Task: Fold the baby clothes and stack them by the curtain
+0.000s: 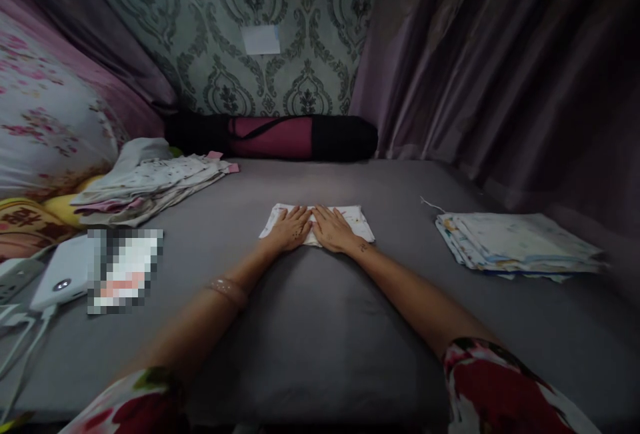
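In the middle of the frame we see a white folded cloth (356, 213), which lies flat on the grey sheet (310, 334). The left hand (294, 229) rests on the left part of this cloth, and the right hand (331, 229) rests on it just beside. Both hands are flat, with the palms turned down and the fingers stretched forward; the two thumbs come close together near the middle of the cloth. On the left forearm we notice a pale bracelet (227, 289), and on the backs of the hands there are small dark marks (we cannot read what they are). The flowered sleeves come in at the lower left and the lower right of the frame.

At the right of the frame there is a stack of cloths (520, 241), well apart from the hands, with a thin white string (431, 205) at its far left corner. At the left we see a loose pile of clothes (165, 184), and nearer to us a white box (70, 267) with a cable (30, 354) plugged in its near side. Just beside this box lies a flat thing (131, 264), covered by blurred squares. At the upper middle, a long black and dark pink bag (273, 137) lies along the patterned wall (200, 27), and a purple curtain (450, 54) hangs at the upper right.
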Tool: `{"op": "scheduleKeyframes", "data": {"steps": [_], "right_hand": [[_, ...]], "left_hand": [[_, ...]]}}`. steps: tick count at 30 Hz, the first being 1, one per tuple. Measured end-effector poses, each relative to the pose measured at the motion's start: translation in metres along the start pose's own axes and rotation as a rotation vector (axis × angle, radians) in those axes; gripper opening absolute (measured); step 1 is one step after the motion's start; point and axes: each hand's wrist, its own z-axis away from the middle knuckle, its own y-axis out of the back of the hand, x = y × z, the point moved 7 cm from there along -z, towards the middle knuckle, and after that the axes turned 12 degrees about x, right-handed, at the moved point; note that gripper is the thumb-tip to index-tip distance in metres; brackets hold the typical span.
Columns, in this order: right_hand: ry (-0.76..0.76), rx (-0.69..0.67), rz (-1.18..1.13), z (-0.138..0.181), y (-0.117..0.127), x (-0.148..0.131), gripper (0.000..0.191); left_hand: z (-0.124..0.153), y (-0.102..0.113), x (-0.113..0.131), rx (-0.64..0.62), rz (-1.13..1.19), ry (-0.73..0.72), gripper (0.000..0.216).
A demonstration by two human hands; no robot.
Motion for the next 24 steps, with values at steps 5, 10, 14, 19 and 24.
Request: {"op": "scheduleKeyframes", "data": {"steps": [5, 10, 14, 19, 24], "right_hand": [[-0.011, -0.007, 0.010, 0.007, 0.011, 0.013, 0.059], [-0.075, -0.018, 0.034, 0.016, 0.008, 0.027, 0.060], [-0.069, -0.046, 0.016, 0.015, 0.008, 0.027, 0.061], [-0.132, 0.012, 0.075, 0.020, 0.022, 0.051, 0.064], [-0.196, -0.034, 0.109, 0.032, 0.018, 0.074, 0.066]], "left_hand": [[0.004, 0.009, -0.012, 0.073, -0.031, 0.008, 0.053], [0.010, 0.002, -0.024, 0.057, -0.039, 0.066, 0.054], [0.009, 0.001, -0.026, 0.028, -0.009, 0.072, 0.054], [0.022, 0.008, -0.047, 0.053, 0.031, 0.135, 0.059], [0.042, 0.007, -0.074, 0.039, 0.104, 0.237, 0.062]]}}
